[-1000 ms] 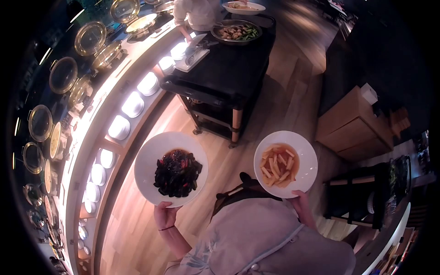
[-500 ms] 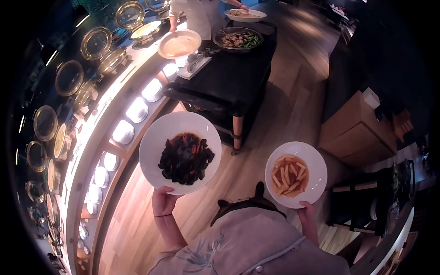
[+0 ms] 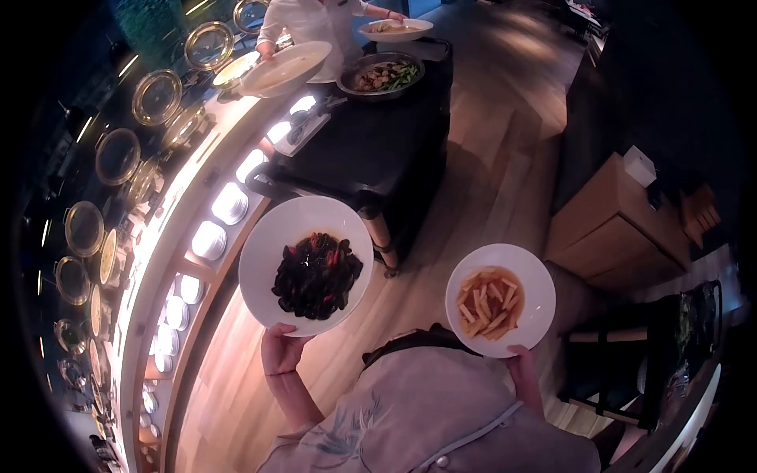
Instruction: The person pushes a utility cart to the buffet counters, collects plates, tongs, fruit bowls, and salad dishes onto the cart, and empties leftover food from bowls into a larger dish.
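Observation:
My left hand (image 3: 281, 348) grips the near rim of a large white plate (image 3: 264, 236), thumb on top. A pile of dark, glossy pieces with red bits (image 3: 318, 276), which look like mussels or dark vegetables, lies in its middle. In my right hand (image 3: 520, 363) is a smaller white plate (image 3: 540, 288), held by its near edge. Pale food sticks (image 3: 490, 303) in a reddish-brown sauce fill its centre. Both plates are apart from each other, over the wooden floor, in front of my body. The fingers under each plate are hidden.
Ahead stands a black cart (image 3: 339, 162) carrying a metal pan (image 3: 382, 76) of food. A person (image 3: 315, 35) behind it holds a white dish (image 3: 285, 69) and another dish (image 3: 396, 30). A curved buffet counter (image 3: 150, 236) runs along the left. At right is a wooden cabinet (image 3: 615, 229).
The person across the cart has lifted and tilted the nearer white dish, moving it left over the counter. The cart appears closer. Both plates stay in my hands.

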`<state>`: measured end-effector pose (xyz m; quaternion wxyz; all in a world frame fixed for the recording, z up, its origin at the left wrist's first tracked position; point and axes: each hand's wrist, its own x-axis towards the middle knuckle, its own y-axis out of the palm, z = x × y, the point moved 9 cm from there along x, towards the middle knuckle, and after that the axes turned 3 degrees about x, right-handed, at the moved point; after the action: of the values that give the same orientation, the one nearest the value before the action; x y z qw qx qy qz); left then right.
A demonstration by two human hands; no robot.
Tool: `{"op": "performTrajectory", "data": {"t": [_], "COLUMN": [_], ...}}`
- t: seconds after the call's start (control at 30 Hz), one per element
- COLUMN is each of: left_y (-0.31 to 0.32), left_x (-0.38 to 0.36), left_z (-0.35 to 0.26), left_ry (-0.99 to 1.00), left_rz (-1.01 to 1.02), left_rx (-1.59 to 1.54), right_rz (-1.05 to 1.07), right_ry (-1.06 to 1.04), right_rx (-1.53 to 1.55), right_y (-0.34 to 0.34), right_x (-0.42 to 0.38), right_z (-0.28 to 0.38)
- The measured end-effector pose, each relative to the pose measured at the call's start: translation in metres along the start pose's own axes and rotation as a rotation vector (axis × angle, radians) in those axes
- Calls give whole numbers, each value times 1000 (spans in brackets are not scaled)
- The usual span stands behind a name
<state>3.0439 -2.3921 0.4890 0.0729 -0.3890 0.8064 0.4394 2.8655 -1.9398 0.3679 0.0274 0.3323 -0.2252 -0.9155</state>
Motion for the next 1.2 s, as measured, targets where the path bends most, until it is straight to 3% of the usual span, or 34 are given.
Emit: {"op": "performTrajectory", "data": {"t": [0.33,0.63,1.2], "left_y": [19,38,35], "left_x": [3,16,74], "left_z": [-3,-21,-11], "left_ry": [0,83,162], "left_rz": [-67,-143,-270], "left_rx": [10,52,103], "right_rz": [-9,16,253], "right_ry": [-77,-119,-48], "right_rx": [-55,-11,-289], "right_y": [30,47,205], "right_x": [2,54,153], "right_z": [54,97,151]}}
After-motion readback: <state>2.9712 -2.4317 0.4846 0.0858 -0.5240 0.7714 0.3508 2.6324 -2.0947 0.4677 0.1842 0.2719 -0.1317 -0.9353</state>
